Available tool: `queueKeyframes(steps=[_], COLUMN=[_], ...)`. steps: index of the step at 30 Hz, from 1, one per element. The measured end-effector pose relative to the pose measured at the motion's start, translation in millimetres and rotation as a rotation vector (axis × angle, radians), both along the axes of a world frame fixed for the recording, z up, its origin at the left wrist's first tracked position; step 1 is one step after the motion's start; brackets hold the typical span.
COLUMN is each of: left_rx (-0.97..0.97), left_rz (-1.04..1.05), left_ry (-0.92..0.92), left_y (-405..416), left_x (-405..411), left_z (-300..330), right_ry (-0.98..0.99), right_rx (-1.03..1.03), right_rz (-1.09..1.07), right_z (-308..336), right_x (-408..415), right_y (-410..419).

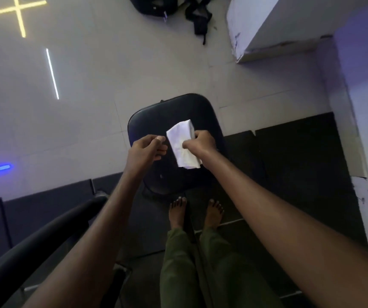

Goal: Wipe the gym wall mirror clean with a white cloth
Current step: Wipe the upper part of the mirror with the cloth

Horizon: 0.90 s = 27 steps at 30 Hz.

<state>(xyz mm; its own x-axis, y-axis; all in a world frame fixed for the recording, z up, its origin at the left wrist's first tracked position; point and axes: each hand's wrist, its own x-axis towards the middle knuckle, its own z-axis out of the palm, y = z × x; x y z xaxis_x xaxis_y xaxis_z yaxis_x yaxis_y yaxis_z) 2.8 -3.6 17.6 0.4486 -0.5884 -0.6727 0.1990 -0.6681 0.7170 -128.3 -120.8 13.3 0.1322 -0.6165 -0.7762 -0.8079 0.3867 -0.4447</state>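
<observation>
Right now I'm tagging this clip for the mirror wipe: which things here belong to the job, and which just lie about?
For the job:
white cloth, gripped by the right hand
left hand, beside the cloth, holding nothing

Lying about:
black padded seat
black bag
black straps

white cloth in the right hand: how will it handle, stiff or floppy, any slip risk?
Probably floppy: the white cloth hangs creased below the right hand, which pinches one edge. Likely very light, since that pinch alone carries it. Slip seems unlikely; the left hand hovers beside it, apparently not touching.
</observation>
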Motion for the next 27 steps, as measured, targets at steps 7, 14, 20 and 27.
queueKeyframes(steps=[7, 14, 20, 27], left_rx=[-0.154, -0.339, -0.478, -0.636], left_rz=[-0.104, -0.391, -0.668, -0.981], left_ry=[0.094, 0.225, 0.319, 0.375], left_y=[-40.0, -107.4, -153.7, -143.5], left_x=[-44.2, -155.7, -317.8, -554.1], left_z=[117.6, 262.8, 383.0, 493.6], right_ry=[-0.176, -0.485, -0.745, -0.851], right_rx=[0.075, 0.033, -0.220, -0.557], right_rz=[-0.358, -0.785, -1.116, -1.435], right_z=[128.7, 291.2, 408.5, 507.0], right_x=[-106.8, -256.3, -420.9, -641.0], right_y=[-17.6, -22.3, 6.0, 78.2])
